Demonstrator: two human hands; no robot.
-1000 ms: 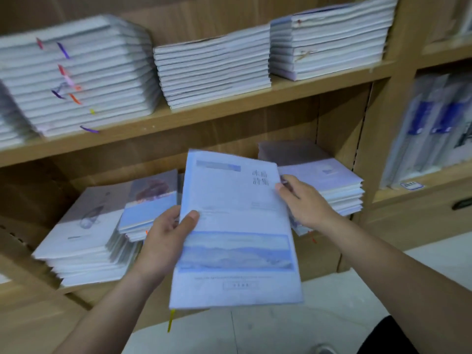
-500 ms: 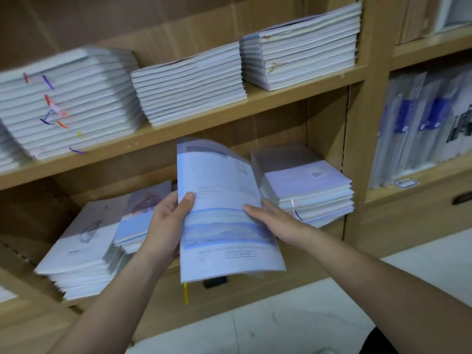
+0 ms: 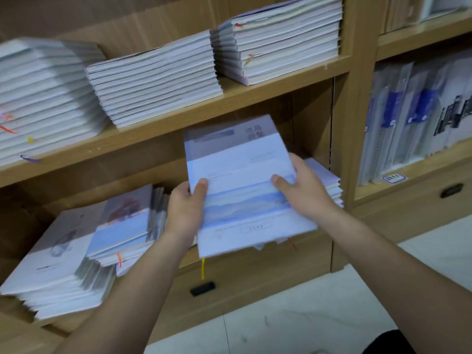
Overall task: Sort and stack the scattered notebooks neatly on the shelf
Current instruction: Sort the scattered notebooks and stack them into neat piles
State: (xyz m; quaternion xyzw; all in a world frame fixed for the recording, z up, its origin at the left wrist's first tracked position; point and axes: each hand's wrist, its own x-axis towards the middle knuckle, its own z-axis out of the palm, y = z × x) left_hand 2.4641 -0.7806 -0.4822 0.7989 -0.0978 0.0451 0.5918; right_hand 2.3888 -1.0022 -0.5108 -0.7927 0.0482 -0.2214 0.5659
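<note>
A pale wooden shelf point(image 3: 178, 118) fills the view, with a light tiled floor point(image 3: 306, 315) below both hands. Above the hands, the upper board carries three flat stacks of notebooks point(image 3: 153, 77). To the left of the left hand point(image 3: 184, 208), the lower board holds a wide leaning pile point(image 3: 51, 256) with a smaller slanted pile point(image 3: 120, 231) on top of it, just beside the wrist. Right of the right hand point(image 3: 304, 190), past an upright panel, a neighbouring bay point(image 3: 413, 118) holds upright wrapped items, too blurred to identify. A black drawer pull point(image 3: 202, 288) sits below the left forearm.

The leftmost upper stack is cut off by the frame. The cover lettering on the held notebook is too soft to read.

Both hands grip one blue-and-white notebook point(image 3: 237, 169) by its side edges, thumbs on the cover and fingers curled beneath. It lies over the low right-hand stack point(image 3: 329, 182) on the lower board, with its near edge jutting past the shelf front. Whether it rests fully on that stack cannot be told. A yellow ribbon point(image 3: 203, 268) dangles below it.
</note>
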